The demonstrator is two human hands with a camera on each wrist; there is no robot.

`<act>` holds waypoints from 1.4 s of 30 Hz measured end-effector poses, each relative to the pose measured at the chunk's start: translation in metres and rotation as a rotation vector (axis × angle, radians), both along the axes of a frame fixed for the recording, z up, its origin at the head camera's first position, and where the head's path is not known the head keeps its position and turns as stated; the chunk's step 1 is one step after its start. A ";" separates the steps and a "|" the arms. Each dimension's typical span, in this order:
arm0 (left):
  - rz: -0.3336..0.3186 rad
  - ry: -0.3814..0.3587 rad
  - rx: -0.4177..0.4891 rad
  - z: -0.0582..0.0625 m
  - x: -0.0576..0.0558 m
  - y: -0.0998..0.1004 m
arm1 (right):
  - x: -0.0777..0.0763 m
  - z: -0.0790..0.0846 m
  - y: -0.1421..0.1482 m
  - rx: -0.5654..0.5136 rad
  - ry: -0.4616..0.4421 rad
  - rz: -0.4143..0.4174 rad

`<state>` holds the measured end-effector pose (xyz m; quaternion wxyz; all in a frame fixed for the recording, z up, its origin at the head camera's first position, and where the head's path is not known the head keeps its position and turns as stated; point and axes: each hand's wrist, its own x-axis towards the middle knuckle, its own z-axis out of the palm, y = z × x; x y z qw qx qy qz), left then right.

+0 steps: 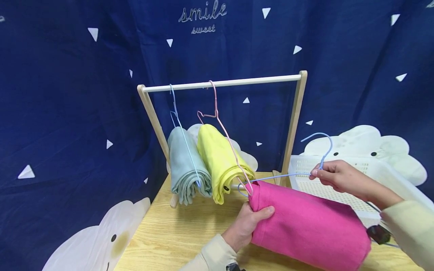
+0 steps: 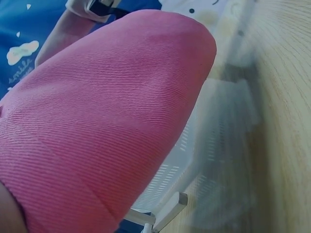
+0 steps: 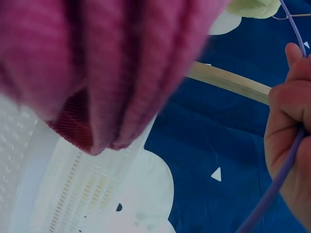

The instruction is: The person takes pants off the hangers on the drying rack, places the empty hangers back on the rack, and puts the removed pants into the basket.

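My left hand (image 1: 246, 226) grips the near left end of a thick folded pink cloth (image 1: 308, 222), its thumb lying on the outside. Fine ribs show on the pink cloth (image 2: 116, 97) in the left wrist view. My right hand (image 1: 339, 177) pinches a blue wire hanger (image 1: 281, 175) just below its hook. The hanger's left end loops at the cloth's upper left corner; part of the wire is hidden behind the cloth. In the right wrist view the cloth's layered folds (image 3: 112, 73) hang beside the right hand (image 3: 291, 131), with the hanger wire (image 3: 274, 189) running through the fingers.
A wooden rack (image 1: 293, 124) with a white rail (image 1: 257, 80) stands on the wooden table (image 1: 200, 226). A grey-green cloth (image 1: 186, 162) hangs on a blue hanger, a yellow cloth (image 1: 220, 158) on a pink hanger. A white perforated basket (image 1: 376, 169) sits at right.
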<state>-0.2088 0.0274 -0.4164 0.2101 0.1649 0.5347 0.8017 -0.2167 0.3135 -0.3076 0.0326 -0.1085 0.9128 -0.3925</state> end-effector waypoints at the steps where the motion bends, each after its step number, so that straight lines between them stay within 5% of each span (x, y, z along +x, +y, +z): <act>1: 0.001 0.002 0.000 -0.001 0.000 0.000 | 0.000 0.000 -0.001 0.004 0.000 0.000; 42: 0.018 0.020 -0.008 -0.004 -0.004 -0.002 | -0.002 -0.006 0.001 0.030 0.025 -0.001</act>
